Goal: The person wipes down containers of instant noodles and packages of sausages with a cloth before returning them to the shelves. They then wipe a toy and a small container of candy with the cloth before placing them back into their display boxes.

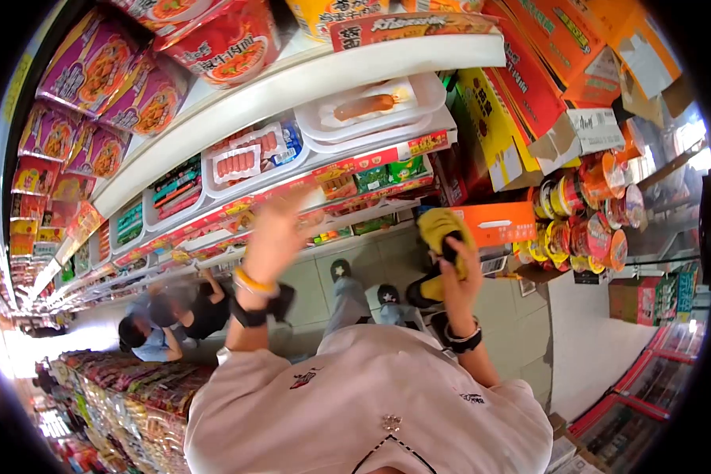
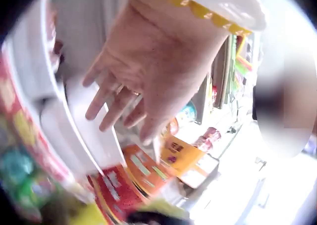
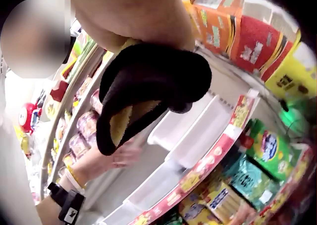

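My left hand point(image 1: 276, 237), blurred in the head view, reaches toward the shelf of snack trays. In the left wrist view the same hand point(image 2: 148, 66) has its fingers spread and slightly bent, holding nothing, over white trays point(image 2: 89, 121). My right hand point(image 1: 462, 280) holds a soft yellow-and-black cloth piece point(image 1: 444, 227) beside the end of the shelf. Close up in the right wrist view, the cloth piece point(image 3: 153, 81) shows a thick black edge folded around a yellow inside. The fingers gripping it are mostly hidden there.
Sausage packs lie in a white shelf tray point(image 1: 253, 158). Noodle packs point(image 1: 221, 47) fill the shelf above. Orange and red cartons point(image 1: 545, 55) stand at the right, near stacked cup noodles point(image 1: 584, 213). Two people point(image 1: 166, 316) crouch down the aisle at left, by a packed display point(image 1: 126, 395).
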`<act>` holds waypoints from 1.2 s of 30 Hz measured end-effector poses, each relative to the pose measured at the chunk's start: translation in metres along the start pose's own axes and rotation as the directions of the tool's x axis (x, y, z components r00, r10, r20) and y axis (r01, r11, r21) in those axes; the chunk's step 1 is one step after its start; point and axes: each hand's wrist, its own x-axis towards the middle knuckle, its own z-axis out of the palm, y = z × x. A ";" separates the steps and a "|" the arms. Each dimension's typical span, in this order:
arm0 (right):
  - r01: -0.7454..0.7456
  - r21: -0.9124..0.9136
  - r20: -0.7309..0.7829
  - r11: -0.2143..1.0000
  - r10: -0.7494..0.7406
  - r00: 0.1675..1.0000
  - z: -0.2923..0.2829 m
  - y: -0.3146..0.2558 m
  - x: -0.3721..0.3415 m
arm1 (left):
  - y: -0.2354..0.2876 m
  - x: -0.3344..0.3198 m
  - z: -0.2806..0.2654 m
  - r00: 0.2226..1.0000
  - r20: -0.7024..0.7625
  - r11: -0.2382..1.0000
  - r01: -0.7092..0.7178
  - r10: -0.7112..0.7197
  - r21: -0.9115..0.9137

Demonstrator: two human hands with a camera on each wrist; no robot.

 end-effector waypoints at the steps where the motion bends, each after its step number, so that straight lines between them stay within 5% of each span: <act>1: -0.038 0.019 -0.054 0.999 0.039 0.998 -0.008 0.004 0.001 | -0.029 0.013 -0.012 0.992 -0.102 0.984 -0.053 0.071 0.168; 2: -0.075 0.039 -0.109 0.996 0.079 0.991 -0.017 0.008 0.001 | -0.064 0.026 -0.022 0.968 -0.190 0.938 -0.091 0.161 0.334; 4: -0.133 0.052 -0.194 0.990 0.140 0.971 -0.029 0.029 -0.006 | -0.125 0.044 -0.040 0.981 -0.143 0.930 -0.074 0.134 0.360; 8: -0.130 0.180 -0.327 0.975 0.184 0.927 -0.023 0.025 -0.013 | -0.186 0.061 -0.039 0.990 0.122 0.911 -0.111 0.067 0.397; 14: -0.176 0.210 -0.331 0.962 0.239 0.913 0.005 0.019 -0.023 | -0.173 0.076 -0.056 0.942 0.272 0.939 0.104 -0.199 0.327; 17: -0.174 0.149 -0.349 0.973 0.216 0.912 0.017 0.014 -0.023 | -0.187 0.077 -0.058 0.968 0.250 0.992 -0.009 -0.024 0.130; 20: -0.170 0.156 -0.387 0.973 0.218 0.896 0.029 0.010 -0.020 | -0.209 0.090 -0.043 0.965 0.250 0.985 0.117 -0.083 -0.127; 21: -0.164 0.142 -0.395 0.976 0.208 0.895 0.032 0.011 -0.019 | -0.183 0.094 -0.047 0.973 0.228 0.997 0.025 -0.042 0.073; 23: -0.192 0.127 -0.403 0.973 0.227 0.886 0.038 0.009 -0.019 | -0.193 0.101 -0.041 0.924 0.383 0.994 -0.049 0.009 0.095; 25: -0.161 0.028 -0.388 0.987 0.159 0.908 0.040 0.016 -0.021 | -0.195 0.104 -0.036 0.855 0.511 0.992 0.121 -0.093 -0.023; 27: -0.149 0.104 -0.376 0.983 0.178 0.909 0.050 0.010 -0.021 | -0.188 0.095 -0.040 0.921 0.385 0.992 -0.092 0.050 0.092; 29: -0.153 -0.007 -0.380 0.988 0.139 0.914 0.054 0.012 -0.023 | -0.150 0.077 -0.047 0.941 0.216 0.908 -0.315 0.261 0.275; 32: -0.139 -0.107 -0.402 0.984 0.085 0.912 0.063 0.006 -0.024 | -0.159 0.043 -0.039 0.809 0.011 0.724 -0.531 0.587 0.441; 36: -0.175 0.024 -0.395 0.984 0.170 0.903 0.080 -0.002 -0.025 | -0.161 0.011 -0.035 0.628 -0.076 0.585 -0.666 0.775 0.462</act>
